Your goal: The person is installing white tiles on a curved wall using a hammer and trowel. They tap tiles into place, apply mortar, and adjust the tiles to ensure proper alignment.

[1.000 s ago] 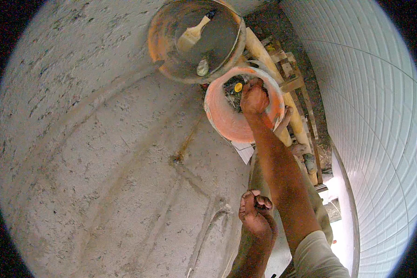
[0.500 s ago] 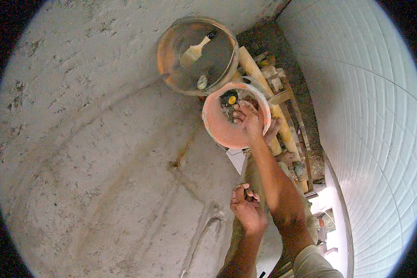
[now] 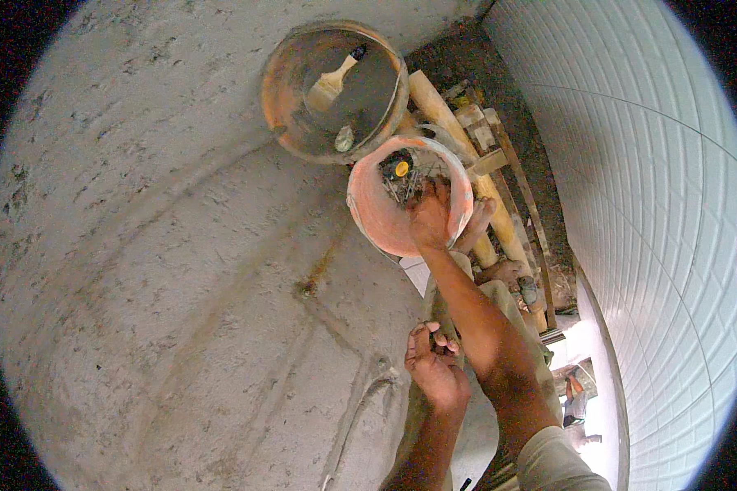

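My right hand is down inside an orange-pink bucket, its fingertips among loose grey nails. Those fingertips are partly hidden, so I cannot make out whether they grip anything. Beside them in the bucket lies a black object with a yellow round spot, perhaps a tape measure. Lower down, close to the wall and above my leg, my left hand is held with its fingers curled in; what is inside them, if anything, does not show.
A larger round tub stands beyond the bucket, holding a flat paintbrush and a small pale lump. Bamboo poles and boards lie to the right. A rough grey wall fills the left; white ribbed sheeting curves at right. Another person is far below.
My right hand has gone deeper into the bucket, its fingers now down among the nails. My left hand stays nearly in place. The view has shifted slightly.
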The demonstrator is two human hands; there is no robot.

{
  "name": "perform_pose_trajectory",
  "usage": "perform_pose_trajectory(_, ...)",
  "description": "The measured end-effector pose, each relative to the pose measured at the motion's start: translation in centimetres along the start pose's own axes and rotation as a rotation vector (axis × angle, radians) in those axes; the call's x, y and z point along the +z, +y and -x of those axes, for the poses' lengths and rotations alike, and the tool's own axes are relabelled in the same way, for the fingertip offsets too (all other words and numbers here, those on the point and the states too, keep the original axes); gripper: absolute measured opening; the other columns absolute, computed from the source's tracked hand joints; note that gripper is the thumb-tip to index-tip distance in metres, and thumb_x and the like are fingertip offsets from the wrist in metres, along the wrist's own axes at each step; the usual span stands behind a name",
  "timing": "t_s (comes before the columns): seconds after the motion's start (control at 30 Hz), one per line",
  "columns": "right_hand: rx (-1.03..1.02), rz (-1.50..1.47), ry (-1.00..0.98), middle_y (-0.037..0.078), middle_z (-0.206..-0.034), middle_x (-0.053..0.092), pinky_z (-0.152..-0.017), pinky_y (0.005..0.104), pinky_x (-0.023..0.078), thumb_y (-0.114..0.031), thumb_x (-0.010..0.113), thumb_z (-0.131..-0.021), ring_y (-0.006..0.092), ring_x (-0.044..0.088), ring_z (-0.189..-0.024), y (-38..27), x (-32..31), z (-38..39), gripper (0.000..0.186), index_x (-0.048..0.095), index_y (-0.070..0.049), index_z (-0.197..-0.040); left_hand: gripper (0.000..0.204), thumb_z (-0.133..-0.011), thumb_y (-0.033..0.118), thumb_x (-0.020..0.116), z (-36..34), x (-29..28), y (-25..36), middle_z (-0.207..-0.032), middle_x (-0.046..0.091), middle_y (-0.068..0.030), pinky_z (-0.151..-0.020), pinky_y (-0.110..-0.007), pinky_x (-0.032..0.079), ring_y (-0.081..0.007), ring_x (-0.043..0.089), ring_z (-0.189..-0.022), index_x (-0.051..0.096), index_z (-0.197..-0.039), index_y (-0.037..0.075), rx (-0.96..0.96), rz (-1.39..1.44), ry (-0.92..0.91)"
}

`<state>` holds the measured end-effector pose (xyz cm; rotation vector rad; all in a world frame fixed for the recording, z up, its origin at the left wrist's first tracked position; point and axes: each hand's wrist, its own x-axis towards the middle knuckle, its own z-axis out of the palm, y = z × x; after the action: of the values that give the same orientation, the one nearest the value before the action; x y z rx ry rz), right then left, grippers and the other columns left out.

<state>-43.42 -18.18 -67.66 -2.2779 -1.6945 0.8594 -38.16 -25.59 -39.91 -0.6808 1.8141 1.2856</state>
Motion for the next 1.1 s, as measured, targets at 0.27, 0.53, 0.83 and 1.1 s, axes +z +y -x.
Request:
perform_pose_trajectory(0.27,-0.085,0.134,-0.274,0.026,-0.143,0.052,-0.099,0.0478,0.051,-0.016,0.059,-0.087,0.0391,0.059,-0.122,-1.6,-2.7,-1.6,0.046,0.056,-0.001,-0.13,0.01,-0.098,0.013,0.059,0.2,0.5,0.4,-0.074,0.056,-0.0007,-0.055,-0.028,0.045,-0.0111,0.052,-0.062,0.063,-0.091,0.006,-0.028,-0.013,0.083)
perform_pose_trajectory(0.53,0.034,0.06,-0.683,0.023,-0.128,0.062,-0.104,0.0517,0.046,-0.021,0.062,-0.088,0.0413,0.06,-0.119,-3.9,-6.0,-2.2,0.045,0.056,0.002,-0.126,0.011,-0.098,0.014,0.059,0.2,0.7,1.0,-0.074,0.056,-0.0008,-0.055,-0.027,0.046,-0.011,0.052,-0.063,0.063,-0.091,0.006,-0.026,-0.012,0.114)
perform_pose_trajectory(0.83,-0.135,-0.042,-0.296,0.027,-0.15,0.041,-0.114,0.0485,0.039,-0.014,0.059,-0.086,0.0441,0.047,-0.134,0.9,1.1,-2.1,0.054,0.05,0.002,-0.137,0.011,-0.098,0.014,0.059,0.3,0.5,0.6,-0.075,0.057,-0.0014,-0.055,-0.028,0.046,-0.0111,0.054,-0.064,0.063,-0.091,0.006,-0.034,0.011,0.071)
perform_pose_trajectory(1.1,0.018,-0.148,-0.287,0.025,-0.158,0.029,-0.108,0.0474,0.046,-0.014,0.059,-0.086,0.0436,0.049,-0.132,-0.8,-2.5,-2.6,0.05,0.05,0.006,-0.132,0.011,-0.097,0.016,0.061,0.2,0.5,0.9,-0.07,0.056,-0.0014,-0.055,-0.027,0.045,-0.0113,0.053,-0.06,0.063,-0.092,0.007,-0.039,-0.006,0.108)
